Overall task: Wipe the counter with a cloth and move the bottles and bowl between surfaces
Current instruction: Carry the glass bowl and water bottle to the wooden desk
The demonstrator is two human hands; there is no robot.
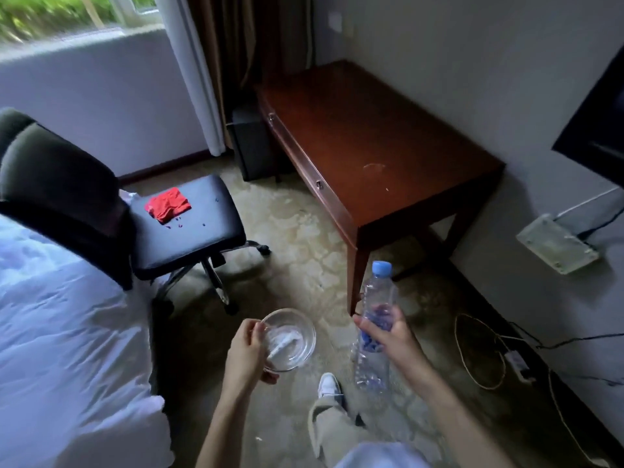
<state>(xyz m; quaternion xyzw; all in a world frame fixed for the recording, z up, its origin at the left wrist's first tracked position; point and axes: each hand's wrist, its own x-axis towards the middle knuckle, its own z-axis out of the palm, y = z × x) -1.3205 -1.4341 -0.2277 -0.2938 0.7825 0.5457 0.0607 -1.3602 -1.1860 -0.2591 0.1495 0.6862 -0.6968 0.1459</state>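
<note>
My left hand grips the rim of a clear glass bowl, held above the floor at bottom centre. My right hand is wrapped around the middle of a clear plastic water bottle with a blue cap and blue label, held nearly upright. A red cloth lies folded on the seat of a black office chair to the left. The dark brown wooden desk stands ahead against the wall, its top bare apart from a faint ring mark.
A bed with white sheets fills the left side. Cables and a power strip lie on the floor by the right wall. A black box stands left of the desk under the curtain. My leg and shoe are below.
</note>
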